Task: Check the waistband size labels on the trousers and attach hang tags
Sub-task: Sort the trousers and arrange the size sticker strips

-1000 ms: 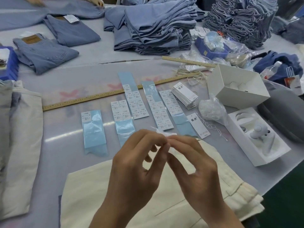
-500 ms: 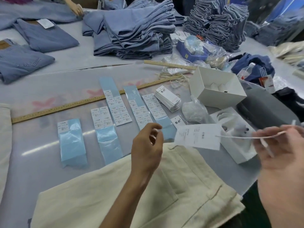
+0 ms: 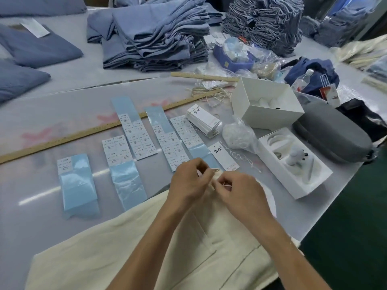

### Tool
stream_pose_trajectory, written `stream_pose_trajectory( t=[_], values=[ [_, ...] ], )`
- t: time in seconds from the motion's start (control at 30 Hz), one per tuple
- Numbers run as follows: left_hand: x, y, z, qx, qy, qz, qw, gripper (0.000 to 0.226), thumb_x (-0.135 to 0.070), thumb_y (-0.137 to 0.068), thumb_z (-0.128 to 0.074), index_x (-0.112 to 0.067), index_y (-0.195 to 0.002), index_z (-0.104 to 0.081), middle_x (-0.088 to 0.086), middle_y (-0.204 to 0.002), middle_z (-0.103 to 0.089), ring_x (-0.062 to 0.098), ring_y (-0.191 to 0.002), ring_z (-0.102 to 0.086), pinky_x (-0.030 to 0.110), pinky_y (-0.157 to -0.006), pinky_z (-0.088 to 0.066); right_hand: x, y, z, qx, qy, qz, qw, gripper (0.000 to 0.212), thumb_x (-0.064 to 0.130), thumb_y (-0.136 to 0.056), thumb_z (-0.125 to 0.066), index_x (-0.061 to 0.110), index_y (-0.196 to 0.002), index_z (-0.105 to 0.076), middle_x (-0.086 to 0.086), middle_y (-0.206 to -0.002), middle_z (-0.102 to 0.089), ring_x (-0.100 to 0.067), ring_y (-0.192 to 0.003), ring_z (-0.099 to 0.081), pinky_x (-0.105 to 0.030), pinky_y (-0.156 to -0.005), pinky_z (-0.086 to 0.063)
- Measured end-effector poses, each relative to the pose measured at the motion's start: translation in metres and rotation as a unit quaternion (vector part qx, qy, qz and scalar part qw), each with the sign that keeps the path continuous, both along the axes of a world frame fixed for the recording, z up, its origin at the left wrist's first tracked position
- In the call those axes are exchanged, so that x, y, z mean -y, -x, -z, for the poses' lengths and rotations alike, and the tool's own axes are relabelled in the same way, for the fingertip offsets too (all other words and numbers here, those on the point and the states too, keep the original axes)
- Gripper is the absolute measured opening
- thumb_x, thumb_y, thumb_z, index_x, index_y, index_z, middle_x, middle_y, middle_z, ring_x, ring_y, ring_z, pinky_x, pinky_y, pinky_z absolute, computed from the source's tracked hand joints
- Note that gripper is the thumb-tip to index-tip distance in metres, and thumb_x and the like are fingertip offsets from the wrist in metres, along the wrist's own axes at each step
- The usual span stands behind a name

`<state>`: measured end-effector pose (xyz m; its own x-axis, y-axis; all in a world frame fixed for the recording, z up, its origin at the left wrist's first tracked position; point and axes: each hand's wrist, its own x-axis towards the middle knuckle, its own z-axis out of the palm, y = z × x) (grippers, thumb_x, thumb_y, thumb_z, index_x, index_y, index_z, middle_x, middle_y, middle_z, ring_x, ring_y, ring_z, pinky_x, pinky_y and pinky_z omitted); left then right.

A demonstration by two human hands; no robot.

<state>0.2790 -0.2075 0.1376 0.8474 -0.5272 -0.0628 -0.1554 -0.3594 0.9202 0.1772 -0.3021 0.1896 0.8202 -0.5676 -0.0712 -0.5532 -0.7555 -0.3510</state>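
1. Cream trousers (image 3: 146,248) lie flat on the bench (image 3: 41,206) right in front of me, their upper edge under my hands.
2. My left hand (image 3: 188,181) has its fingers curled, pinching something small at that edge of the trousers; what exactly it is I cannot tell.
3. My right hand (image 3: 240,193) is curled too, pinching a thin white string (image 3: 227,184) just beside my left fingertips; the two hands almost touch.
4. One loose hang tag (image 3: 223,155) with black characters lies on the bench just beyond my hands, its white cord (image 3: 240,158) trailing to the right.
5. A fanned stack of hang tags (image 3: 204,120) sits farther back, near a crumpled clear plastic bag (image 3: 238,137).
6. Five strips of size stickers on shiny blue backing (image 3: 77,183) lie side by side to the left of the loose tag.
7. A long wooden ruler (image 3: 73,136) runs slantwise behind the strips; a shorter ruler (image 3: 201,76) lies farther back.
8. To my right stand an open white box (image 3: 266,111), a white tray (image 3: 297,164) holding a small white device, and a grey zip case (image 3: 333,132).
9. Folded blue trousers are piled in a stack (image 3: 155,36) at the far side of the bench.
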Motion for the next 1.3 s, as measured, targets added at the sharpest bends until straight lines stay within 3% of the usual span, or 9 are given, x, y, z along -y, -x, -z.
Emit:
stream_pose_trajectory(
  t=[0.23,0.47,0.63,0.87,0.93,1.03,1.1,1.2,1.3],
  values=[
    [-0.016,0.009,0.009,0.014,0.102,-0.019,0.994,0.016,-0.022,-0.093,-0.069,-0.027,-0.078,-0.070,-0.015,-0.082,-0.068,0.005,-0.075,-0.060,0.012,-0.067,-0.042,-0.023,-0.009,0.024,0.132,-0.039,0.043,0.990,0.008,0.025,-0.094,-0.067,0.022,-0.092,-0.074,0.003,-0.091,-0.073,-0.022,-0.086,-0.067,-0.037,-0.074,-0.052],
    [-0.027,-0.001,0.012,-0.143,0.158,0.047,0.976,0.021,-0.013,-0.097,-0.063,-0.025,-0.091,-0.078,-0.013,-0.073,-0.070,0.003,-0.067,-0.061,0.019,-0.066,-0.045,-0.026,-0.004,0.034,0.186,-0.099,0.080,0.974,0.007,0.016,-0.091,-0.071,0.017,-0.084,-0.071,0.008,-0.087,-0.069,-0.018,-0.083,-0.066,-0.041,-0.076,-0.053],
    [-0.030,-0.001,0.020,-0.133,0.178,0.056,0.973,0.017,-0.012,-0.090,-0.072,-0.027,-0.089,-0.081,0.000,-0.089,-0.067,0.010,-0.072,-0.060,0.023,-0.066,-0.047,-0.025,-0.003,0.035,0.213,-0.131,0.080,0.965,0.006,0.015,-0.092,-0.072,0.016,-0.086,-0.073,0.008,-0.088,-0.070,-0.016,-0.085,-0.066,-0.044,-0.078,-0.054],
    [-0.030,-0.003,0.023,-0.154,0.181,0.054,0.970,0.013,-0.012,-0.093,-0.069,-0.020,-0.083,-0.071,-0.004,-0.064,-0.065,0.009,-0.057,-0.056,0.021,-0.053,-0.045,-0.028,-0.002,0.027,0.190,-0.137,0.051,0.971,0.005,0.014,-0.095,-0.068,0.013,-0.093,-0.072,0.005,-0.091,-0.070,-0.018,-0.087,-0.065,-0.044,-0.081,-0.053],
    [-0.027,0.000,0.024,-0.157,0.182,0.030,0.970,0.013,-0.014,-0.097,-0.064,-0.019,-0.085,-0.067,-0.004,-0.067,-0.067,0.010,-0.058,-0.057,0.024,-0.054,-0.047,-0.027,0.002,0.020,0.172,-0.081,0.003,0.982,0.005,0.015,-0.093,-0.070,0.016,-0.096,-0.073,0.006,-0.095,-0.069,-0.016,-0.090,-0.064,-0.037,-0.085,-0.052],
    [-0.024,0.001,0.025,-0.191,0.219,-0.013,0.957,0.012,-0.013,-0.104,-0.057,-0.010,-0.092,-0.059,-0.002,-0.072,-0.068,0.017,-0.060,-0.058,0.030,-0.055,-0.048,-0.017,0.017,0.005,0.215,0.084,-0.065,0.971,0.019,0.015,-0.090,-0.072,0.019,-0.109,-0.073,0.001,-0.122,-0.060,-0.017,-0.116,-0.054,-0.020,-0.098,-0.042],
    [-0.026,-0.002,0.025,-0.213,0.252,-0.033,0.943,0.012,-0.012,-0.106,-0.053,-0.008,-0.096,-0.057,0.001,-0.079,-0.071,0.018,-0.065,-0.061,0.032,-0.056,-0.049,0.000,0.031,-0.001,0.170,0.099,-0.079,0.977,0.037,0.025,-0.090,-0.073,0.025,-0.126,-0.065,0.005,-0.139,-0.049,-0.016,-0.131,-0.043,-0.026,-0.098,-0.040],
    [-0.030,-0.003,0.023,-0.238,0.294,-0.039,0.925,0.012,-0.016,-0.107,-0.050,-0.007,-0.101,-0.056,0.006,-0.096,-0.076,0.023,-0.076,-0.069,0.035,-0.064,-0.055,0.028,0.052,0.000,-0.021,-0.049,-0.001,0.999,0.060,0.038,-0.093,-0.069,0.036,-0.146,-0.043,0.019,-0.138,-0.046,-0.006,-0.133,-0.045,-0.022,-0.096,-0.037],
    [-0.035,-0.003,0.021,-0.248,0.312,-0.012,0.917,0.012,-0.022,-0.109,-0.047,-0.013,-0.102,-0.051,0.010,-0.106,-0.077,0.029,-0.085,-0.073,0.025,-0.061,-0.054,0.033,0.068,0.012,-0.036,-0.077,0.038,0.996,0.038,0.036,-0.097,-0.065,0.036,-0.134,-0.059,0.019,-0.119,-0.064,-0.007,-0.117,-0.061,-0.022,-0.089,-0.041]
  ],
)
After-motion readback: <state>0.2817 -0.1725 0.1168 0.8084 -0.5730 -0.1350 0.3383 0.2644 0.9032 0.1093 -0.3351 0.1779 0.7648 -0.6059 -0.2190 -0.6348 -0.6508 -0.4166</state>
